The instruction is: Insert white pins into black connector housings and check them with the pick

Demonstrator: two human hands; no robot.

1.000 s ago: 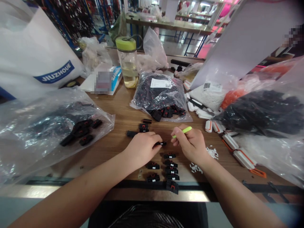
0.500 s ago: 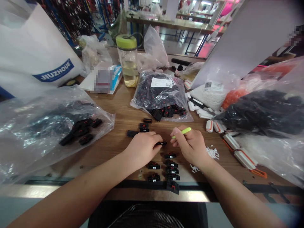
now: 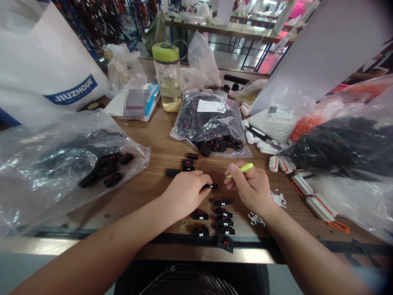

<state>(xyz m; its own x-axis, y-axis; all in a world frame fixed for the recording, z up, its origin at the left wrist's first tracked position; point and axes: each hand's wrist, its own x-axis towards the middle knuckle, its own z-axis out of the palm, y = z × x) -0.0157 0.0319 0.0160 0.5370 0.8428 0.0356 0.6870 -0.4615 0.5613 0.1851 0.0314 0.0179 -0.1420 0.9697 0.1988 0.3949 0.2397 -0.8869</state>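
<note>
My left hand (image 3: 192, 186) pinches a black plastic connector housing (image 3: 211, 186), which shows small white plugs at its end. Between the fingers of my right hand (image 3: 250, 184) is a thin pick-like tool with a yellow-green handle (image 3: 245, 167); its fine tip points at the housing, and I cannot tell if they touch. Below the hands, several black connectors (image 3: 225, 222) with red clips and white plugs lie in two columns. Beyond my left hand are more black connectors (image 3: 188, 163). Loose small white plugs (image 3: 256, 219) are scattered beside my right wrist.
A clear bag of black connectors (image 3: 211, 123) lies ahead, near a green-lidded bottle (image 3: 167, 78). Another connector bag (image 3: 70, 164) covers the left. On the right are a bag of white pieces (image 3: 273, 123), a cutter knife (image 3: 260, 135) and white-and-orange strips (image 3: 319, 207).
My right hand has drawn slightly away from the housing, to the right. Two white plugs now show clearly on the housing in my left hand. The whole view has shifted a little.
</note>
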